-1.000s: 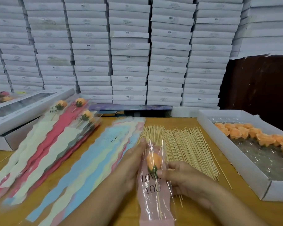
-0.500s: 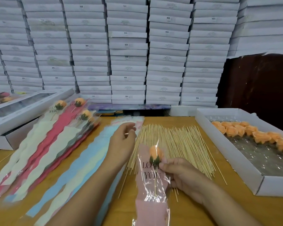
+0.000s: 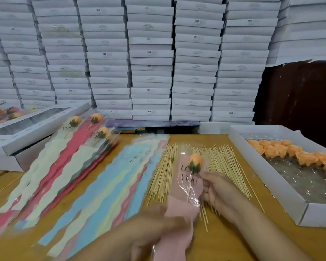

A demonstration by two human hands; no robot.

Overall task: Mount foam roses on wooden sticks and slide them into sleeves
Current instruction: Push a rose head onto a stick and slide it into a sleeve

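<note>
An orange foam rose (image 3: 196, 160) on a thin stick sits inside a pink "LOVE YOU" sleeve (image 3: 188, 187). My right hand (image 3: 217, 189) pinches the sleeve just under the rose head. My left hand (image 3: 154, 225), blurred by motion, is at the sleeve's lower pink part; its grip is unclear. A spread of wooden sticks (image 3: 220, 166) lies behind the sleeve. Empty pastel sleeves (image 3: 119, 178) fan out to the left. Loose orange roses (image 3: 282, 151) fill the back of a white box (image 3: 271, 187) on the right.
Finished sleeved roses (image 3: 94, 132) lie in a pile at the left, beside a white windowed box (image 3: 32, 129). Stacks of white boxes (image 3: 151, 59) wall off the back of the wooden table (image 3: 231, 240). A dark panel (image 3: 299, 95) stands at the back right.
My left hand left the sticks near the empty sleeves and came down to the lower part of the pink sleeve. My right hand kept its pinch under the rose.
</note>
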